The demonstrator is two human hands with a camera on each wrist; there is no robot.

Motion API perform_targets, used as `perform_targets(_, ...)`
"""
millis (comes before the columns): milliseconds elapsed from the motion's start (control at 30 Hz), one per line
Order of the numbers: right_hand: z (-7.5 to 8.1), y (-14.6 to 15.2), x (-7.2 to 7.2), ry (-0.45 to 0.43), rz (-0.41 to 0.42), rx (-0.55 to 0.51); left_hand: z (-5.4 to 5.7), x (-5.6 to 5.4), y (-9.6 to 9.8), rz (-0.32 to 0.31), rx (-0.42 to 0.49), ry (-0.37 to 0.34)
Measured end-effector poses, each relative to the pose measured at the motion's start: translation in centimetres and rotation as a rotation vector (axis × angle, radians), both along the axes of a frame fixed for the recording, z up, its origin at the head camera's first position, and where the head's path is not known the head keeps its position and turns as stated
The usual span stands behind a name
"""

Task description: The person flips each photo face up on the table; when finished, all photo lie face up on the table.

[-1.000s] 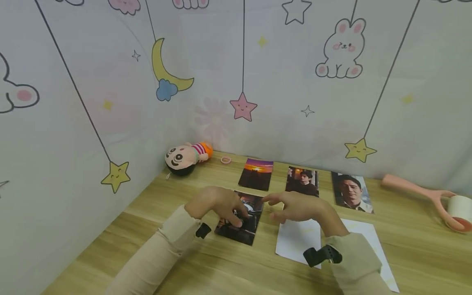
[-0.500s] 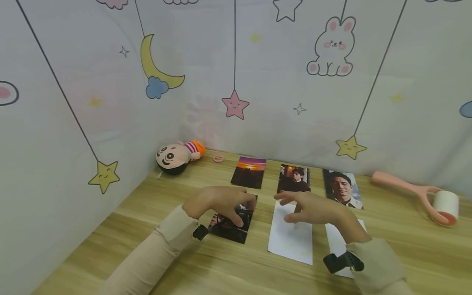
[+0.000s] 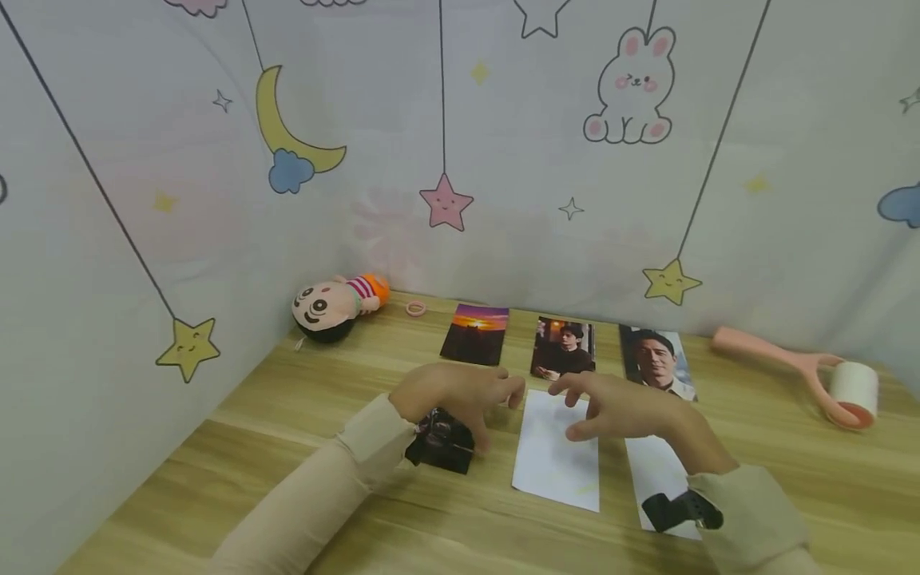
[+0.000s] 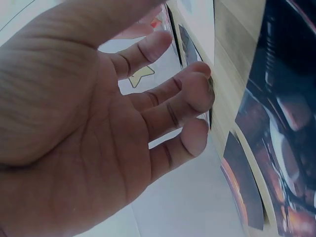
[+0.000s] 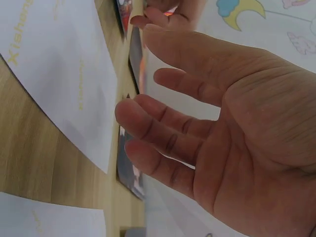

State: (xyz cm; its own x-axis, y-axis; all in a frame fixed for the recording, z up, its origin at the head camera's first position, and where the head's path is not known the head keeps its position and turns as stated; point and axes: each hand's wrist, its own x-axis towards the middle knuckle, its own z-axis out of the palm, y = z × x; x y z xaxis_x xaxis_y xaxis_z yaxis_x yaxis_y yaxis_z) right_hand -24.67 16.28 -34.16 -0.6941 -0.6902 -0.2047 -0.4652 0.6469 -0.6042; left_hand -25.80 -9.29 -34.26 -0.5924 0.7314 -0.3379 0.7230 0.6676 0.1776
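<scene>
My left hand (image 3: 463, 395) hovers over a dark printed photo (image 3: 440, 447), its fingers loosely bent and holding nothing. In the left wrist view its bare palm (image 4: 98, 133) shows beside that photo, the fingers apart from it. To the right, my right hand (image 3: 625, 409) hangs above a white sheet (image 3: 555, 459), thumb and fingers spread with a gap between them. Faint yellow lettering marks that sheet (image 5: 64, 74) in the right wrist view. A second white sheet (image 3: 650, 471) lies partly under the right forearm.
Behind the hands lie a sunset photo (image 3: 474, 335) and two portrait photos, one of a person in dark clothing (image 3: 564, 351), one in a white collar (image 3: 657, 363). A plush doll (image 3: 334, 307), a pink ring (image 3: 415, 307) and a pink-handled lint roller (image 3: 798, 367) lie along the printed backdrop (image 3: 503, 239).
The head view has turned rightward. My left hand has moved right across the dark photo, towards the middle sheet. My right hand has shifted right over that sheet, uncovering more of it.
</scene>
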Motion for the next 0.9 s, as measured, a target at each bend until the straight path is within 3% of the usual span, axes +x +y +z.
perform_targets(400,-0.4,1.7,0.3,-0.025,-0.031,0.014,-0.3,-0.5,2.1,0.022,-0.033,-0.032)
perform_targets(900,-1.2,2.7,0.5,0.056,-0.052,0.082,-1.4,-0.6,3.2,0.088,-0.01,-0.115)
